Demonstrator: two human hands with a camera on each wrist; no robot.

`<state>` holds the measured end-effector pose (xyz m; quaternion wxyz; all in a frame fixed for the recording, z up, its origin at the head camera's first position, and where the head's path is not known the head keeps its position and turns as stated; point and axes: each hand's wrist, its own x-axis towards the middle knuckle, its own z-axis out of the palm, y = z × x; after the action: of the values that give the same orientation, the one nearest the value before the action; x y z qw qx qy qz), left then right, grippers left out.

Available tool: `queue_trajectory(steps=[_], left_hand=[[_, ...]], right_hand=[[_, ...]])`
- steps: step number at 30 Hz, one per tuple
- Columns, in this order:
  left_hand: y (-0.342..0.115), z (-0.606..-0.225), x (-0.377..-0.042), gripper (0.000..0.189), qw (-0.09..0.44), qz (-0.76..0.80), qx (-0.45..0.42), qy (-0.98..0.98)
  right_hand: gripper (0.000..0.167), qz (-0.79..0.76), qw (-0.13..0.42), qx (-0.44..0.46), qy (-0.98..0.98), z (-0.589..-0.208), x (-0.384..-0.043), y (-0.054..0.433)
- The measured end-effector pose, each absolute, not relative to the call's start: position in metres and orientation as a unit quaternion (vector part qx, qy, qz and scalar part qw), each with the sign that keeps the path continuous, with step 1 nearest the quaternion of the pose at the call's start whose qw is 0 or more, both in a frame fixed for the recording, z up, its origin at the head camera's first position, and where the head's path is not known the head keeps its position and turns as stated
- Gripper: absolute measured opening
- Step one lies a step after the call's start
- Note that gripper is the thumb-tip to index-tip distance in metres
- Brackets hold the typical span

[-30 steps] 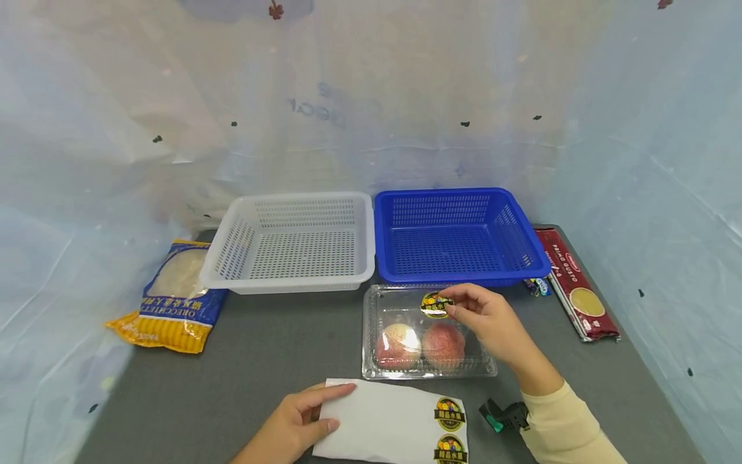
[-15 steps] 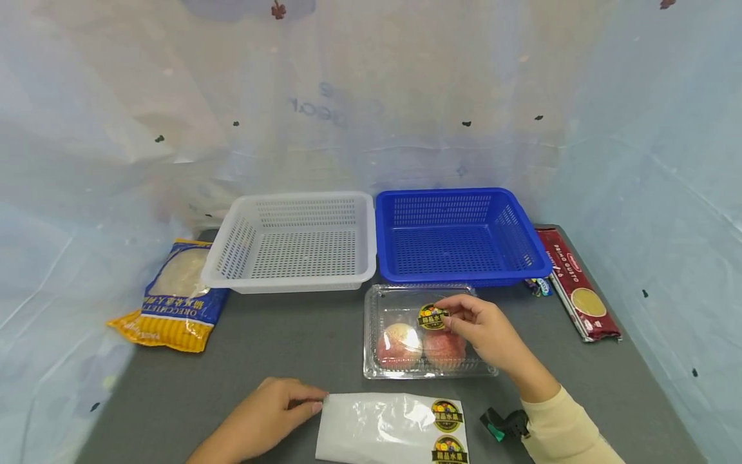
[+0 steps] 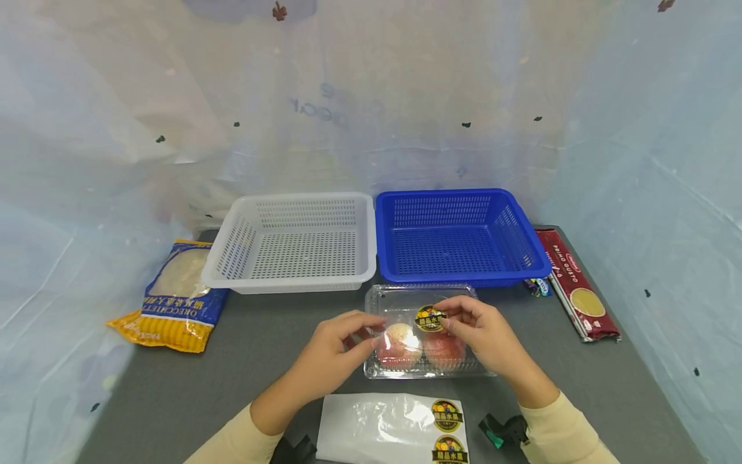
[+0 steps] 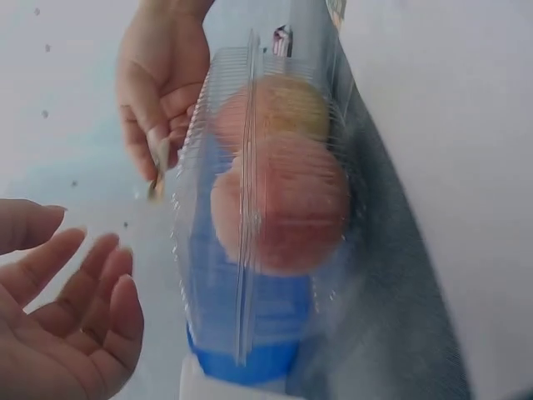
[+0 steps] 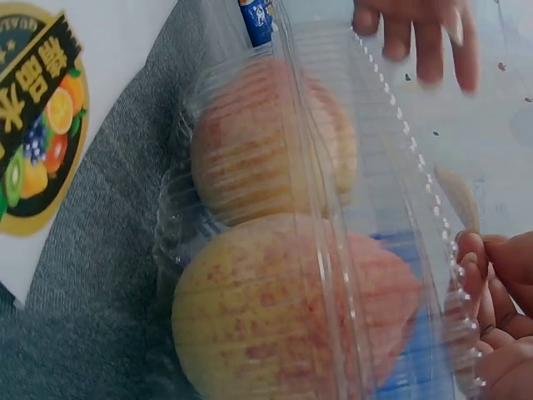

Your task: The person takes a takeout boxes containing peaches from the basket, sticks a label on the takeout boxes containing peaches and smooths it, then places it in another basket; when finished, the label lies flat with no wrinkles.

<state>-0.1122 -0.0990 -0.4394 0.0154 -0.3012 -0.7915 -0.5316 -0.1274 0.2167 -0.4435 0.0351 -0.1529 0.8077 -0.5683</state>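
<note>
A round black-and-gold sticker point(image 3: 429, 318) is pinched at its right edge between the thumb and forefinger of my right hand point(image 3: 484, 333), over a clear plastic box point(image 3: 391, 298). Inside the closed box are two peaches point(image 3: 399, 347), reddish and pale yellow. My left hand point(image 3: 337, 351) reaches over the box's left side with fingers loosely bent and holding nothing; the left wrist view shows this hand point(image 4: 71, 312) apart from the lid. In front of the box lies a white sticker sheet point(image 3: 385, 426) with two more fruit stickers point(image 3: 447, 415) along its right side.
Behind the box stand a white basket point(image 3: 290, 283) and a blue basket point(image 3: 458, 278), side by side. A yellow-blue pasta bag point(image 3: 176, 299) lies at the left, a dark red pasta packet point(image 3: 576, 287) at the right. A small blue packet point(image 3: 539, 287) sits by the blue basket.
My left hand has let go of the sticker sheet and moved up and right to the box. My right hand has brought the sticker slightly nearer, above the peaches.
</note>
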Motion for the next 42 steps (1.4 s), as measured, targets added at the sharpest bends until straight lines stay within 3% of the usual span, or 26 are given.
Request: queue_trajectory(steps=[6, 14, 21, 31, 42], left_hand=[[-0.069, -0.436, -0.133, 0.035, -0.002, -0.519, -0.302, -0.799], [-0.046, -0.446, -0.15, 0.021, -0.026, -0.557, -0.293, -0.777], [-0.035, -0.45, -0.155, 0.017, 0.013, -0.542, -0.276, -0.794], [-0.022, -0.459, -0.163, 0.016, 0.054, -0.417, -0.311, -0.853], [-0.017, -0.459, -0.16, 0.015, 0.097, -0.297, -0.333, -0.89]], right_hand=[[0.021, -0.592, 0.03, -0.16, 0.789, -0.444, -0.128, 0.215], [0.021, -0.615, 0.037, -0.171, 0.769, -0.443, -0.13, 0.213], [0.019, -0.585, 0.023, -0.159, 0.795, -0.444, -0.133, 0.211], [0.012, -0.436, -0.042, -0.133, 0.889, -0.446, -0.142, 0.201], [0.014, -0.355, -0.054, -0.151, 0.921, -0.449, -0.148, 0.196]])
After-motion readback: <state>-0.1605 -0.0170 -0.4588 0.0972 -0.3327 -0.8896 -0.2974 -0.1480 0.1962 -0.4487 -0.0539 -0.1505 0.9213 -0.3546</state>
